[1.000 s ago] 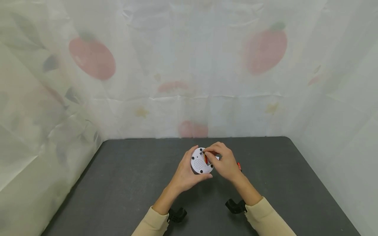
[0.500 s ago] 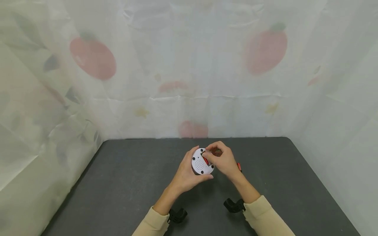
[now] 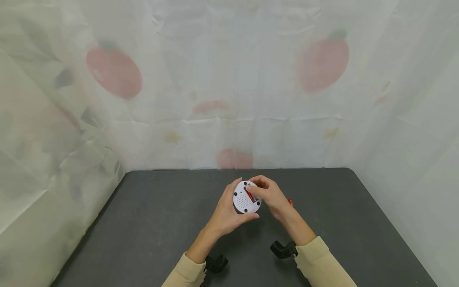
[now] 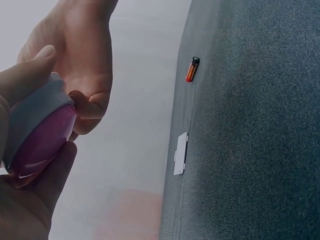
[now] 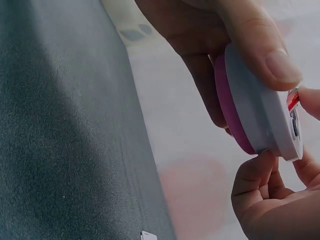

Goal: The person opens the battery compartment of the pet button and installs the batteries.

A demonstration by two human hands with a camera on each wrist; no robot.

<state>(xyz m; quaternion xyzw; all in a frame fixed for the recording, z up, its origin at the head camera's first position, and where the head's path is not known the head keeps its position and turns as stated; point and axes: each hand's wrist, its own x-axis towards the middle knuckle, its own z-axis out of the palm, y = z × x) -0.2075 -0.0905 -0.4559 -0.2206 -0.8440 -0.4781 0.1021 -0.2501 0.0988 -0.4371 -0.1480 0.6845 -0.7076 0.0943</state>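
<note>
My left hand grips a round white-and-pink device by its rim, thumb below and fingers along the far side. The device's white base faces up, with small holes, black feet and an uncovered battery slot. A red battery lies in that slot. My right hand has its thumb on the battery's upper end, while its curled fingers touch the rim. From the right wrist, the red battery shows under the thumb tip. The thumb covers part of the slot.
A loose red-and-black battery lies on the dark table; in the head view it is mostly behind my right wrist. Farther along lies a white battery cover. Printed pale curtains hang behind the table and at both sides.
The right thumb has moved down onto the battery, which now sits lower in the slot; the right fingers have closed in on the rim. The left hand keeps its grip, hardly moving.
</note>
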